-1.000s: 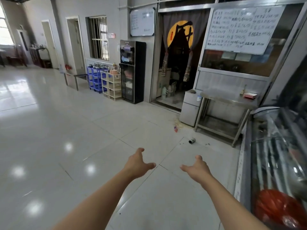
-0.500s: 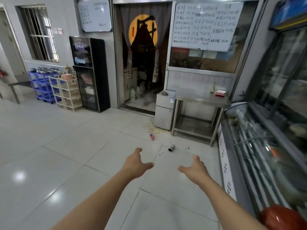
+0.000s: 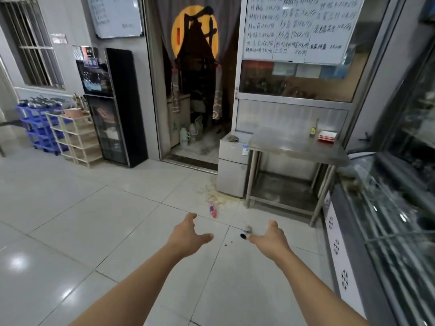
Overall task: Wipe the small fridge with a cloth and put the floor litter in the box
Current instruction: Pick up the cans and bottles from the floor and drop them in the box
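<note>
The small silver fridge stands on the floor left of a steel table, with a crumpled grey-brown cloth lying on its top. In front of it the tiles carry a yellowish spill, a red and blue wrapper or bottle and a small can on its side. Dark crumbs lie near the can. My left hand and my right hand are stretched forward, open and empty, well short of the fridge. I see no box.
The steel table holds a red tray and a small bottle. A glass display counter runs along the right. A curtained doorway, a black cabinet and shelf racks line the back wall.
The view has moved closer to the fridge and turned right; the fridge, table and litter now look larger. Both hands stay open and held out in front.
</note>
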Demonstrator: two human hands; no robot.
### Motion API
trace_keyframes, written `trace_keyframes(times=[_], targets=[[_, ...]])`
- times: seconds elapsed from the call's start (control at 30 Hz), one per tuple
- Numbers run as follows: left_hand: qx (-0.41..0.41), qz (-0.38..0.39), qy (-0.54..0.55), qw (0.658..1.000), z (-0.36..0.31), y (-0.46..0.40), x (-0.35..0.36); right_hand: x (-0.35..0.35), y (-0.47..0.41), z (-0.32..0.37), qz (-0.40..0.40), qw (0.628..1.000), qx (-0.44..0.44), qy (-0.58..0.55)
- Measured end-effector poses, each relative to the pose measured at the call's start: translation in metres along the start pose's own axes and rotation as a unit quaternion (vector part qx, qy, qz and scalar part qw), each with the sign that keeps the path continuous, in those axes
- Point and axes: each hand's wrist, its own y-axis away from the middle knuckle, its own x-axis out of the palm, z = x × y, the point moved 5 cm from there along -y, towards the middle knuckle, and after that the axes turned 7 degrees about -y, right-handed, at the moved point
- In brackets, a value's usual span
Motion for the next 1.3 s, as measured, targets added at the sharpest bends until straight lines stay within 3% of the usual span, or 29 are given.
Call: trace_keyframes(times=[0.33,0.6,0.9,1.3], targets=[[0.013,0.018,0.006,1.000,-0.009,-0.236,-0.032,0.038,-0.205,0.062,-0.032,0.999,0.038,0.003],[0.022,0.088,-0.019,0.996,-0.023,-0.413,-0.049,0.061,-0.343,0.103,-0.075,0.991,0.110,-0.025],[0.037,0.150,-0.050,0.987,-0.055,-0.584,-0.011,0.069,-0.497,0.106,-0.091,0.982,0.164,-0.022],[-0.007,0.216,-0.108,0.970,-0.089,-0.796,0.059,0.077,-0.718,0.088,-0.060,0.971,0.222,-0.066]])
